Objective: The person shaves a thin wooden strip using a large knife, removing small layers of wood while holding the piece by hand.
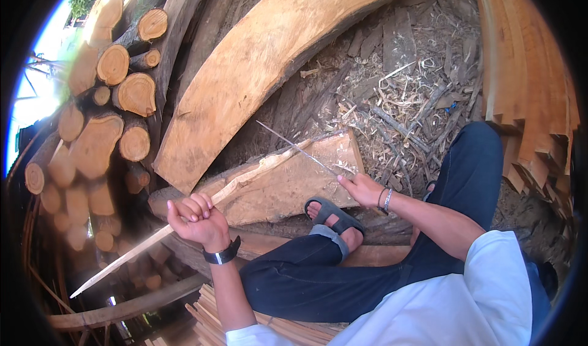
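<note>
My left hand [201,221] is closed around a long whittled wooden stick [131,255]. The stick slants from a pale, pointed end at the lower left to a rougher, crooked end over a flat wooden slab [288,190]. My right hand [362,191] grips a long knife [300,151], its narrow blade pointing up and left. Seen nearly edge-on, the blade crosses above the far end of the stick; I cannot tell whether they touch. Most of the knife's handle is hidden in my fingers.
Sawn logs [113,65] are stacked at the left. A large curved plank [245,70] lies beyond the slab, with wood shavings [407,91] on the ground. Stacked boards [527,52] stand right. My sandalled foot [335,217] is against the slab; thin wooden strips [211,318] lie below.
</note>
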The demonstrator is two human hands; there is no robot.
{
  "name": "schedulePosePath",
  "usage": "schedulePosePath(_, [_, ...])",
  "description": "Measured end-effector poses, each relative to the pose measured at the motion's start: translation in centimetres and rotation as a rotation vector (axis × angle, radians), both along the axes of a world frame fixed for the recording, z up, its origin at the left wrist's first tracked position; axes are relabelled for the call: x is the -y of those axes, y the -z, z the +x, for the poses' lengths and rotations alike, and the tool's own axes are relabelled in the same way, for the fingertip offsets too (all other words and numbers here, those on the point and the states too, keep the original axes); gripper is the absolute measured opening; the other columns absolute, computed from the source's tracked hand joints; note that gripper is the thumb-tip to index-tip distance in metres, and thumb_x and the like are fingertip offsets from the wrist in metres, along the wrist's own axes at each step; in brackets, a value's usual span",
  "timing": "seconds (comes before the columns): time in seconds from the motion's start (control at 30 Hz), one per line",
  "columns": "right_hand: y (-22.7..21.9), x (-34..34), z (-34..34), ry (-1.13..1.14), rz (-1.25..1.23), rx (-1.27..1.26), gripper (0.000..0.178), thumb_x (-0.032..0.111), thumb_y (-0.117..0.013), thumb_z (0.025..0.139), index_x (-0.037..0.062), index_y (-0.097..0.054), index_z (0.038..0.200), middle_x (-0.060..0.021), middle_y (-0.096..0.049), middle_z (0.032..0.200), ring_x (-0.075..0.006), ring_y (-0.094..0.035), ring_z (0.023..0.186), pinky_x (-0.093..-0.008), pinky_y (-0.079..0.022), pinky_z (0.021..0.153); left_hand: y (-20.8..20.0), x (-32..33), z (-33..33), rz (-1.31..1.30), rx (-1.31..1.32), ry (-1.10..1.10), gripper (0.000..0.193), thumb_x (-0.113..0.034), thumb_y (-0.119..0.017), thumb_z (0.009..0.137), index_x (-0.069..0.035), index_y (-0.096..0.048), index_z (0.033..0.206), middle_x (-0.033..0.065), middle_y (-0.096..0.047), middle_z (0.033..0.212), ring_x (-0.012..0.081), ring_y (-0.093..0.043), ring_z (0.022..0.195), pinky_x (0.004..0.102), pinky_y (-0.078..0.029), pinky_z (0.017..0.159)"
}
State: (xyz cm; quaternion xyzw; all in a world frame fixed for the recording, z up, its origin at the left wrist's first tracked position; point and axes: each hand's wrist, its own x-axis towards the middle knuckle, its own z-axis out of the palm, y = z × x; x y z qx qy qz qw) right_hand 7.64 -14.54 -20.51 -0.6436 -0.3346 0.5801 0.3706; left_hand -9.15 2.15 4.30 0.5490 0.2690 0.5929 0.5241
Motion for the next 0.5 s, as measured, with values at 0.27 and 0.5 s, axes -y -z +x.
schedulePosePath(0.27, [0.2,0.1,0.2,-0.043,-0.07,-0.032,0.078,0.059,-0.029,0.095,0.0016,-0.046,0.045,-0.0095,-0.049,0.04,-0.0194,-0.055,0.037,-0.0332,-0.046,0.041,-0.1,0.2,0.2,-0.012,-0.003,-0.003,0.048,-0.025,-0.035,0.096,-0.016,-0.025,0.05,-0.0019,-0.022,0.042,0.0107,-0.021,0.039,0.0271,-0.026,0.045])
schedulePosePath(0.5, [-0.1,0.2,0.0,-0.017,-0.031,-0.009,0.08,0.059,-0.03,0.094,0.0006,-0.05,0.044,-0.0106,-0.049,0.04,-0.0217,-0.057,0.039,-0.0347,-0.048,0.046,0.0,0.1,0.4,-0.007,-0.012,-0.004,0.048,-0.026,-0.035,0.096,-0.016,-0.025,0.05,-0.0019,-0.023,0.042,0.0107,-0.022,0.039,0.0275,-0.026,0.045])
